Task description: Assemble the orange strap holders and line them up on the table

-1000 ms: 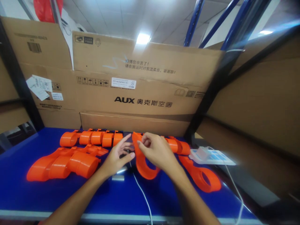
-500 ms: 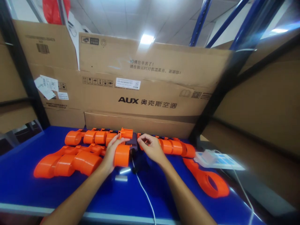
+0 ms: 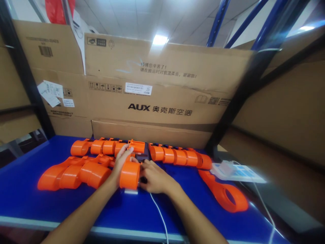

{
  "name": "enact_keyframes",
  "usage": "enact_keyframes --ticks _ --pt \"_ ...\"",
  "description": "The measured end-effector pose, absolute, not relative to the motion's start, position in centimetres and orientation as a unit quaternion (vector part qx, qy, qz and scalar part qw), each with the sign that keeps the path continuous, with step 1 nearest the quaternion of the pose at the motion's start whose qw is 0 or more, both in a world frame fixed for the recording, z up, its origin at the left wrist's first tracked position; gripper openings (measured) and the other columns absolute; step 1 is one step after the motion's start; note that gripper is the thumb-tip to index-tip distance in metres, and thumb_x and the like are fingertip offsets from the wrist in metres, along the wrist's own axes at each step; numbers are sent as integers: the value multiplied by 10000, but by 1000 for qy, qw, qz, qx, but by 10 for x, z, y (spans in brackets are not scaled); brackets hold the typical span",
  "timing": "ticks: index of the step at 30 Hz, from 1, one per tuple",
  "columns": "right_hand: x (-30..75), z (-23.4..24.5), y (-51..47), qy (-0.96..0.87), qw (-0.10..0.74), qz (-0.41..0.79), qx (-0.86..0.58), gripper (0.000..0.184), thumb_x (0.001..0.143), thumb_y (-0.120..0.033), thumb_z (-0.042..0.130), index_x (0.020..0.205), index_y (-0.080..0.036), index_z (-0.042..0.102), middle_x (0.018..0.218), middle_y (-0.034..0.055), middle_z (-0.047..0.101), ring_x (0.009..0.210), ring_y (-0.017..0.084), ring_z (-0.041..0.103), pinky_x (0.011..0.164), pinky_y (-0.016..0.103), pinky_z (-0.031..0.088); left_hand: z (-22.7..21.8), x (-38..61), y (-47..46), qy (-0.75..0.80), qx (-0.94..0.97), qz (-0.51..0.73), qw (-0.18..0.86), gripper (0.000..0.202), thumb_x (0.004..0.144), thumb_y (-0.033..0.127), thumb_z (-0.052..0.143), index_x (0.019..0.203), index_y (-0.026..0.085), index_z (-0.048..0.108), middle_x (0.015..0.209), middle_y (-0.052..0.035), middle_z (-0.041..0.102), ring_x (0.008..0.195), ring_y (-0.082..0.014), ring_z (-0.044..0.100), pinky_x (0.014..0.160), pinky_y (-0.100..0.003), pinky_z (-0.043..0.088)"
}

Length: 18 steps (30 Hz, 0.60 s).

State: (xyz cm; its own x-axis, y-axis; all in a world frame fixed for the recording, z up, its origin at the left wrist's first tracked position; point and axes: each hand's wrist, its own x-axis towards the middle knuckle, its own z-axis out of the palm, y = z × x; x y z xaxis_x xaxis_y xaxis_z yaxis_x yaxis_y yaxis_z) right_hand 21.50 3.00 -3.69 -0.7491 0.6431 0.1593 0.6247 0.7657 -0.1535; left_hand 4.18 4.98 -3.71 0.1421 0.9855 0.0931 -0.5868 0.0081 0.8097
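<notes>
My left hand (image 3: 121, 166) is wrapped around an orange plastic holder (image 3: 130, 175), whose wide ring hangs low and whose bracket end points up and away. My right hand (image 3: 155, 177) is closed beside that ring, its fingers curled on the black end piece of a white cable (image 3: 160, 211). Those fingers partly hide the black piece, so its exact shape does not show. Just behind both hands a dark flat device (image 3: 143, 154) lies on the blue table (image 3: 127, 217). A small pale strip (image 3: 131, 191) lies below the ring.
Rows of orange holders (image 3: 69, 176) lie to the left, and another row (image 3: 180, 158) lies behind on the right. One loose orange holder (image 3: 228, 198) rests at the right, near a white-and-blue packet (image 3: 243, 173). A cardboard wall (image 3: 162, 125) closes off the back.
My right hand has come down from the back row toward me and closed on the cable's black end. The orange holder in my left hand has shifted slightly left and down.
</notes>
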Motion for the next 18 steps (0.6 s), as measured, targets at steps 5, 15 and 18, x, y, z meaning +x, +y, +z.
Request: enact_keyframes --ticks 5,15,18 --pt "212 -37 29 -938 105 20 -329 87 792 -247 700 830 -184 746 974 91 655 976 247 510 891 356 396 -37 41 49 264 374 602 654 457 723 443 781 981 234 467 605 60 637 393 -120 586 403 -198 446" --pt "243 -27 48 -833 352 221 -365 48 841 -176 579 821 -200 615 788 11 648 758 171 588 722 293 469 -44 41 48 263 366 612 649 521 714 423 799 1108 214 529 892 -62 746 524 -166 690 462 -221 495" --pt "249 -26 55 -735 466 325 -370 136 898 -329 591 858 -201 611 741 5 655 670 153 605 651 279 482 -46 43 47 277 374 606 645 568 719 441 790 1162 185 544 845 -69 744 514 -167 677 473 -234 501"
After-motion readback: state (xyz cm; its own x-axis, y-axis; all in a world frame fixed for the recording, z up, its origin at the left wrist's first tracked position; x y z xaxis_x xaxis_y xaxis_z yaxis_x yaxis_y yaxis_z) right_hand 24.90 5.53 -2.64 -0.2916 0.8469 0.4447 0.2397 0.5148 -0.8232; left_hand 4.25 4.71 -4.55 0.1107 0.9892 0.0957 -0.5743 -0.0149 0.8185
